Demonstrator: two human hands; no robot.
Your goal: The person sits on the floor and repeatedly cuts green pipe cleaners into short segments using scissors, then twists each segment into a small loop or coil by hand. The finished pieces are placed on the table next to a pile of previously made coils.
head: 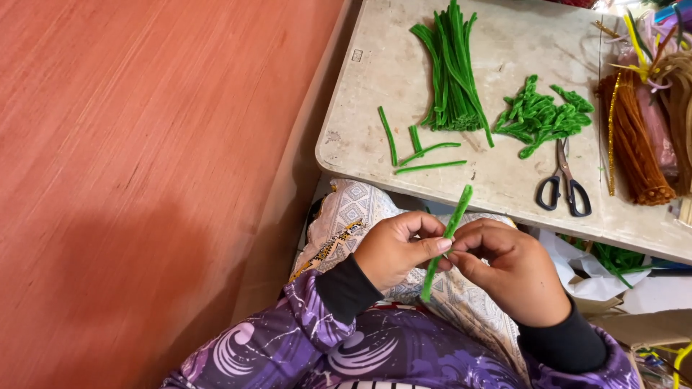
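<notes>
Head view, looking down at both hands over the lap.

Left hand [395,248]: fingers curled, thumb and fingertips pinched on a green pipe cleaner [445,241] at about its middle. Grip closed on the stem.

Right hand [510,270]: fingers bent inward, tips meeting the same stem just right of the left thumb. Also pinched shut on it. The two hands touch at the fingertips.

Pipe cleaner: held in the air between the hands, tilted, upper end pointing far-right toward the table [375,86] edge, lower end hanging near-left over the patterned cloth [353,209] on the lap. It sits just near of the table's front edge, not resting on it.

On the table, far of the hands:
- four short green pieces [422,151] lying loose, nearest the front edge, left of centre;
- a long green bundle [453,68] behind them, fanned out toward the far side;
- a heap of bent green pieces [544,115] to the right of the bundle;
- scissors [564,187], black handles toward the near edge, blades pointing at the heap, closed;
- a brown bundle [634,140] at the right edge, with pink, tan and yellow stems just beside it.

Left of the table: plain orange wall [144,180]. Sleeves purple, printed, with black cuffs.
</notes>
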